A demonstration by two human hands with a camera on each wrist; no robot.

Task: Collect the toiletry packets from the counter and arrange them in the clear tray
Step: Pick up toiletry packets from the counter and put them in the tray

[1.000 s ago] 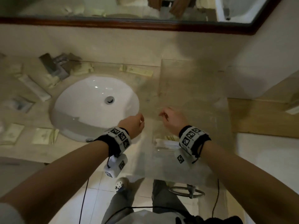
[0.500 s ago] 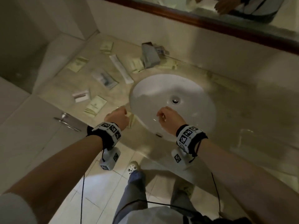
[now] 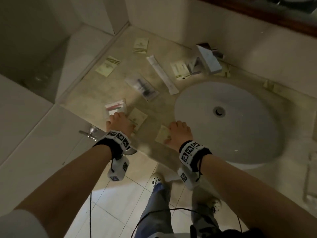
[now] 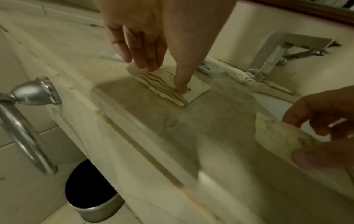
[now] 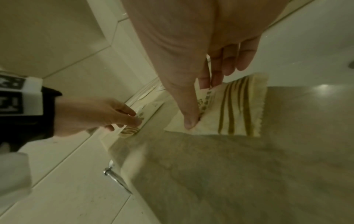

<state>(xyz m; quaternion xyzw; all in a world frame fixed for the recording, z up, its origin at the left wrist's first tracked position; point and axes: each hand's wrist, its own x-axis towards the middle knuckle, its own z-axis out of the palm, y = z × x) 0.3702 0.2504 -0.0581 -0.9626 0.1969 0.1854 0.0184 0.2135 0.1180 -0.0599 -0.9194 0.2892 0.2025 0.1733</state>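
Several toiletry packets lie on the beige counter [image 3: 96, 93] left of the sink. My left hand [image 3: 118, 118] reaches down on a cream striped packet [image 4: 197, 89] near the front edge. Its fingertips [image 4: 147, 66] and thumb tip press on the packet, which lies flat. My right hand [image 3: 177, 130] pinches a second cream striped packet [image 5: 235, 106] between thumb and fingers beside the basin, one end raised. The clear tray [image 3: 307, 179] shows only faintly at the far right edge of the head view.
More packets lie further back: a red-and-white one [image 3: 115, 107], a clear one with a dark item [image 3: 142, 88], a long white one [image 3: 162, 74], cream ones [image 3: 108, 66]. White basin [image 3: 197, 103], chrome faucet [image 3: 208, 60], chrome towel ring [image 3: 91, 133], bin [image 4: 91, 197] below.
The view swung left from the tray, past the sink, to the left counter. Both hands moved left and came down onto two cream packets near the front edge.
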